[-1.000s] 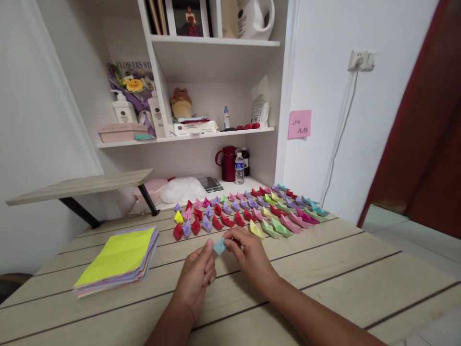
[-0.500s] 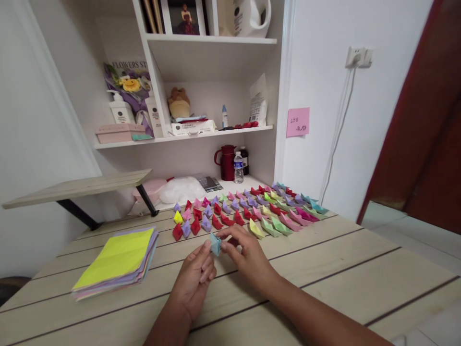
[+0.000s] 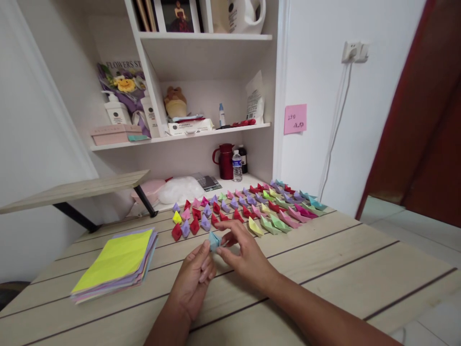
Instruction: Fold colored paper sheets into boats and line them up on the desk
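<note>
A small piece of folded light-blue paper (image 3: pixel 214 241) is held above the table between both hands. My left hand (image 3: pixel 197 274) is closed, its thumb and forefinger pinching the paper's left side. On the other side, my right hand (image 3: pixel 247 254) has its thumb and fingers curled at the paper's right edge. Just beyond the hands, rows of folded paper boats (image 3: pixel 266 224) in red, purple, pink, green, yellow and blue stand on the table. To the left lies a stack of coloured paper sheets (image 3: pixel 117 262) with a yellow one on top.
The slatted wooden table (image 3: pixel 324 269) reaches to a white shelf unit (image 3: pixel 205 38) at the back. A raised wooden stand (image 3: pixel 75 192) sits at the left rear. Behind the boats are a red jug (image 3: pixel 226 162), a water bottle (image 3: pixel 236 166) and a clear plastic bag (image 3: pixel 182 191).
The right hand's thumb and fingers have shifted slightly on the blue paper, the forefinger lifting a little. The left hand keeps its pinch. The camera view has shifted slightly.
</note>
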